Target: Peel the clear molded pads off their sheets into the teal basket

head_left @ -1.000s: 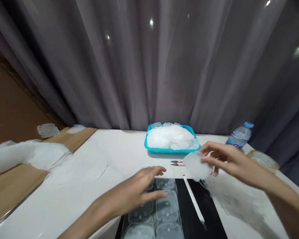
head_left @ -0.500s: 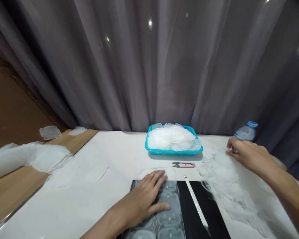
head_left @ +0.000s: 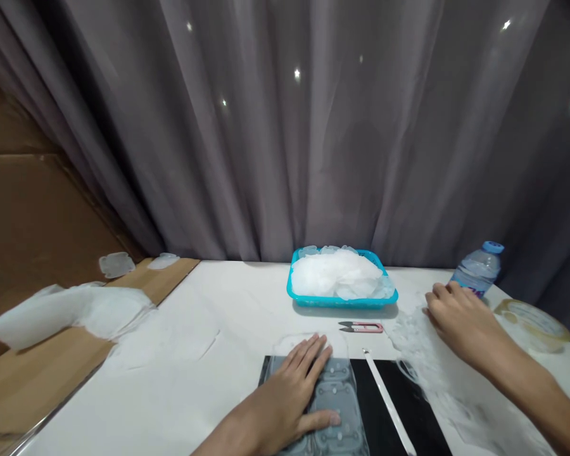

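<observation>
My left hand (head_left: 297, 392) lies flat, fingers stretched out, on a translucent plastic sheet with moulded rounded shapes (head_left: 339, 405). Beneath that sheet is a black mat (head_left: 384, 405). Over at the right, my right hand (head_left: 456, 313) is above the far part of a heap of thin whitish film (head_left: 441, 373). Its fingers are curled down, and whatever they hold, if anything, is hidden. A white pen-like stick (head_left: 387, 399) rests on the mat. Pink-handled thread snips (head_left: 361, 327) lie just beyond the mat.
A blue basket (head_left: 342, 303) heaped with white, soft-looking material (head_left: 335, 272) stands by the grey curtain (head_left: 266, 158). Beyond my right hand are a water bottle (head_left: 479, 266) and a clear tub (head_left: 534, 323). Cardboard (head_left: 33, 386) and a white roll (head_left: 76, 310) lie left.
The view has shifted, so everything sits lower and further right. My right hand has moved slightly left and nearer over the film, uncovering the tub. My left hand stays on the sheet.
</observation>
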{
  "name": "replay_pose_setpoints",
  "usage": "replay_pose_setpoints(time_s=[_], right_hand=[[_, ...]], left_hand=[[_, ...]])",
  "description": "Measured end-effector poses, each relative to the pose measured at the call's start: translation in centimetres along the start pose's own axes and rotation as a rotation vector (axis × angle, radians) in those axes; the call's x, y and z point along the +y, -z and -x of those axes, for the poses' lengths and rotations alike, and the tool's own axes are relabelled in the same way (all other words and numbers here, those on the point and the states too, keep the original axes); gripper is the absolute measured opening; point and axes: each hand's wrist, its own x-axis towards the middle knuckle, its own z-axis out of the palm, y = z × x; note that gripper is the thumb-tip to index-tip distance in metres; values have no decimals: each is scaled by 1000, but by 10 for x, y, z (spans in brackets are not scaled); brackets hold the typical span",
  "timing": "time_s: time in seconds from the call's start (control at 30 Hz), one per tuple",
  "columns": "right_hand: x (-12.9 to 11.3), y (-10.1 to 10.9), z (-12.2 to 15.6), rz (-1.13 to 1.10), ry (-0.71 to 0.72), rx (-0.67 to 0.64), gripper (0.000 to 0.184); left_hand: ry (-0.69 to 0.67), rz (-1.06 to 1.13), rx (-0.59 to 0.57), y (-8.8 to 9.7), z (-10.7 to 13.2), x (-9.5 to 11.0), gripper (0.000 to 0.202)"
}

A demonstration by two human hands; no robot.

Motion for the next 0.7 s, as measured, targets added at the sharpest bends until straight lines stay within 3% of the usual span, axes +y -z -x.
replay_pose_setpoints(time_s=[0.23,0.5,0.6,0.7], right_hand=[[-11,-6,9,-55,88,-75,22],[-16,-5,1,-94,67,-51,42],[-9,5,0,-165,49,-14,36],[15,13,3,-232,-17,103,23]], left_hand=[[40,-8,-42,0,2,2,92],[-21,-18,41,-5,2,-3,87],[-32,-30,62,-6,2,-3,87],[16,-57,30,-8,2,-4,87]])
